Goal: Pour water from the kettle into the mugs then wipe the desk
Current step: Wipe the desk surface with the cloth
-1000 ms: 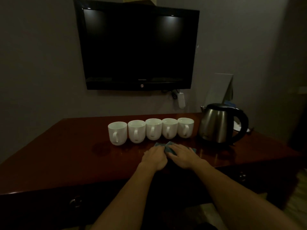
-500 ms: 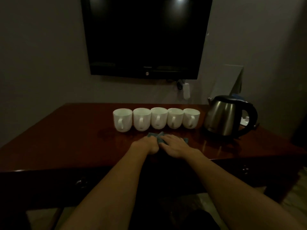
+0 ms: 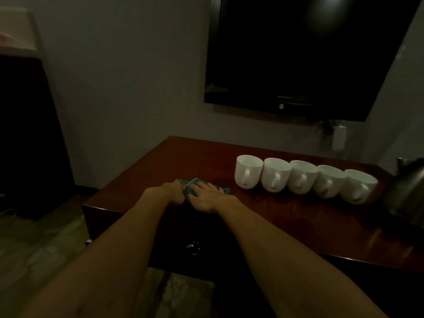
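Five white ceramic mugs (image 3: 305,179) in a touching row on the dark red wooden table (image 3: 286,216); steel kettle (image 3: 407,193) just right of the row. Crumpled teal cloth (image 3: 192,188) left of the mugs, under both hands. Black wall-mounted television (image 3: 309,53) above, behind the mugs.

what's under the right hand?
A teal cloth lies on the desk under the flat right hand; the left hand grips its left end. The covered part is hidden.

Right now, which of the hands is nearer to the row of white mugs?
The right hand. It lies flat on the teal cloth, on the side toward the row of white mugs. The left hand grips the cloth's far side, farther from the mugs.
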The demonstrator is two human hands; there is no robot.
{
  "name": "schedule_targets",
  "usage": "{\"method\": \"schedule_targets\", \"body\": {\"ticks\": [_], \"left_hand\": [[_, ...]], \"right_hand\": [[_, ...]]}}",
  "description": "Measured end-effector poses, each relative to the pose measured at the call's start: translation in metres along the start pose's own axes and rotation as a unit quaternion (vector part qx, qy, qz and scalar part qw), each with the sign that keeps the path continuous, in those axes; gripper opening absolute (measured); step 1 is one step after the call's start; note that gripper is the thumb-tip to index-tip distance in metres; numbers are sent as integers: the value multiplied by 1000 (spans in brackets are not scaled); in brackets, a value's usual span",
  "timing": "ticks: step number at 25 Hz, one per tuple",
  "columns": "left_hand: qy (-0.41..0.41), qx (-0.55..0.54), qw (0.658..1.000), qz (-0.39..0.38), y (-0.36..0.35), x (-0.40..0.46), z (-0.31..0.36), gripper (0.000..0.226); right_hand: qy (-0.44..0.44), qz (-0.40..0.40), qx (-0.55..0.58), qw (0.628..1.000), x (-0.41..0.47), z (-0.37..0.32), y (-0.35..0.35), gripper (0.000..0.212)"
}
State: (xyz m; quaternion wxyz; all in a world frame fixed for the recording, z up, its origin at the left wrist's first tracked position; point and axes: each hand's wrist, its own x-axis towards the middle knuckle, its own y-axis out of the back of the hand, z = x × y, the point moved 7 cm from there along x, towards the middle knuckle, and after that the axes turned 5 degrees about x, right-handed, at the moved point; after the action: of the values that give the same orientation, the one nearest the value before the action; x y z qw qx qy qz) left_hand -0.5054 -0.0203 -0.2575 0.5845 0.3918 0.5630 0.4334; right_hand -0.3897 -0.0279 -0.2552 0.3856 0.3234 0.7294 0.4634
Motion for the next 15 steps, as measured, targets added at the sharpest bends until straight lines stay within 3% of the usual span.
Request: {"method": "schedule_targets", "body": {"ticks": [10,15], "left_hand": [[54,-59,996,49,34,86,-52,50],[55,-73,993,76,65,154,-68,48]], "right_hand": [[-45,-63,-42,996,107,-7,40,64],[-57,-58,-68,994,192,7,61,63]]}}
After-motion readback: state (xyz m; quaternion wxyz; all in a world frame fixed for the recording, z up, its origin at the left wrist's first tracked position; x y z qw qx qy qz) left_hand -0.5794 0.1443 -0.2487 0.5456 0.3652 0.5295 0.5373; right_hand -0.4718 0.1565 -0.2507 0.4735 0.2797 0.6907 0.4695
